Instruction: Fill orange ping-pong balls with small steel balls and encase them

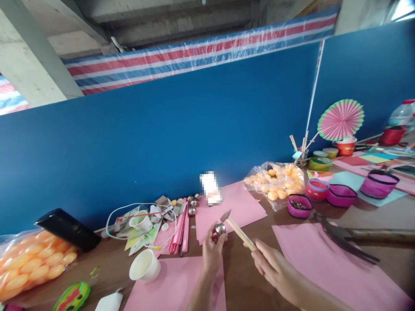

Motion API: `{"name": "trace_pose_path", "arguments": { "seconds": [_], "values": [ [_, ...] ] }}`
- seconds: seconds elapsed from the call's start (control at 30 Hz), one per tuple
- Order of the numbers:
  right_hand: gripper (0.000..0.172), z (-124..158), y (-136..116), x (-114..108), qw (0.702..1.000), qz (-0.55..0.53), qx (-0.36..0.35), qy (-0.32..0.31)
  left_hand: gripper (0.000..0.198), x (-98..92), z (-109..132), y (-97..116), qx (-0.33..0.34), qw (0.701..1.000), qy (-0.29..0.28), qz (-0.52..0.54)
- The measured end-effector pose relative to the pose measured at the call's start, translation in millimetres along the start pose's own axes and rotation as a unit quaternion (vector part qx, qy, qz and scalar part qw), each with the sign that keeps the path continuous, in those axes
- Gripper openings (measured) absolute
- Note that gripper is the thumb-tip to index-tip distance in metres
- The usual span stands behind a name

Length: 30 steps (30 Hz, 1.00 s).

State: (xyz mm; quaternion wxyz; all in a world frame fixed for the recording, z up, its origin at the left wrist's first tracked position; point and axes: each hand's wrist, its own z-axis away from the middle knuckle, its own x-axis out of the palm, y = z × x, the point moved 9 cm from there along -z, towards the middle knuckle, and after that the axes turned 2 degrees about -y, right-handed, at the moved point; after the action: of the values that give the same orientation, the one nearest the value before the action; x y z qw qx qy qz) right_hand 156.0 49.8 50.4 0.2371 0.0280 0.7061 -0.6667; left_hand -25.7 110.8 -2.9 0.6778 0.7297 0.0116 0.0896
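Observation:
My left hand pinches a shiny silver metal ball between thumb and fingers, above the brown table. In my right hand is a small hammer with a pale wooden handle. Its head points toward the ball, close to its upper right side; whether they touch I cannot tell. Pink paper sheets lie under and beside my left forearm. Several more silver balls sit behind my left hand, near the blue partition.
A large claw hammer lies on pink paper at right. Purple fabric containers stand behind it, one holding small pieces. Bags of orange balls sit at back and far left. A white cup stands left, near a white cable and paper scraps.

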Motion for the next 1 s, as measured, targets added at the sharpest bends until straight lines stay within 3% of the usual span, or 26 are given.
{"name": "trace_pose_path", "arguments": {
  "seconds": [0.2,0.33,0.83,1.0],
  "values": [
    [0.035,-5,13,15,0.997,-0.058,0.038,-0.044,0.052,-3.3,2,-1,-0.022,0.999,0.025,0.025],
    [0.034,-5,19,13,0.996,-0.077,0.045,-0.027,0.047,-2.1,1,2,-0.022,0.999,0.024,0.028],
    [0.039,-2,11,6,0.996,-0.072,0.049,-0.004,0.036,-6.7,3,4,-0.012,0.999,0.047,0.013],
    [0.036,1,-1,9,0.996,-0.068,0.037,-0.039,0.038,-3.5,4,5,-0.022,0.999,0.038,0.017]
  ]
}}
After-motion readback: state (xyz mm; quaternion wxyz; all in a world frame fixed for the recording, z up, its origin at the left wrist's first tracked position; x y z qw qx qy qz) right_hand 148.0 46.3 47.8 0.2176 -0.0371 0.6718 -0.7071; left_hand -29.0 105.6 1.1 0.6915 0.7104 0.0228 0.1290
